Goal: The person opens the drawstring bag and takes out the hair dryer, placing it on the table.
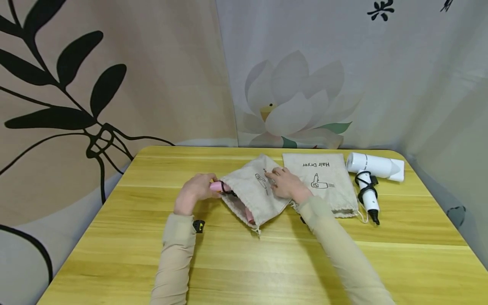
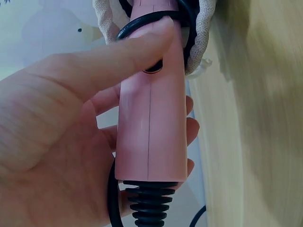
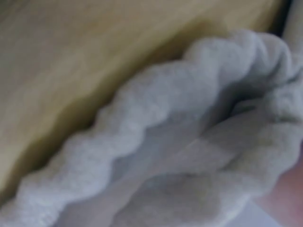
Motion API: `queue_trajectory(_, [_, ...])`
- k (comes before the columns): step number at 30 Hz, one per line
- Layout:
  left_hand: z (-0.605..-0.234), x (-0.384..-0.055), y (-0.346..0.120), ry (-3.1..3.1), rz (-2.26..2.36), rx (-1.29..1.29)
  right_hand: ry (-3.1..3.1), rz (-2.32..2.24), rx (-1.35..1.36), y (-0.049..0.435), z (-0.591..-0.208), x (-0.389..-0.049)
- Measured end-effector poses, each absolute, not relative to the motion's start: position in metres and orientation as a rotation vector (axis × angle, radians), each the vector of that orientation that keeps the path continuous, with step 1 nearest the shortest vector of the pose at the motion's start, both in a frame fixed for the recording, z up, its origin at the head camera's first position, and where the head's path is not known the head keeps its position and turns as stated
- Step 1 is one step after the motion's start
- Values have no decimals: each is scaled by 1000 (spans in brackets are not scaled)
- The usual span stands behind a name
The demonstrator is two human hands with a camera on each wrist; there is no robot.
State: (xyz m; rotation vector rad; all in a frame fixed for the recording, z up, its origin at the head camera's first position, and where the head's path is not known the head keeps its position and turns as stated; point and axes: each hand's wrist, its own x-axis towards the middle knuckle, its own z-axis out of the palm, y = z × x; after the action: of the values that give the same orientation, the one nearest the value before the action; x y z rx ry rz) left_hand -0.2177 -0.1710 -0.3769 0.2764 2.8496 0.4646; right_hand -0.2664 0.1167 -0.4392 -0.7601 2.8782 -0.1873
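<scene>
My left hand (image 1: 198,189) grips the handle of a pink hair dryer (image 2: 150,132), thumb across the front and fingertips showing round the far side. A black cord loops round the handle. The rest lies inside a beige drawstring bag (image 1: 249,180); another pink part shows at its mouth, but most of the body is hidden. My right hand (image 1: 286,184) rests on the bag's printed side with its fingers spread. In the right wrist view, a gathered cloth opening (image 3: 156,109) fills much of the picture, blurred.
A second drawstring bag (image 1: 331,165), printed "Hair Dryer", lies flat to the right. Beyond it is a white hair dryer (image 1: 375,165) with a black cord wound on its handle. All lie on a wooden table (image 1: 244,271), with a printed curtain (image 1: 183,72) behind.
</scene>
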Motion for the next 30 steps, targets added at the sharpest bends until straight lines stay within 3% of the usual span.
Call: queue_trajectory(30, [-371, -208, -186, 2799, 479, 221, 2884, -170, -649, 109, -432, -262])
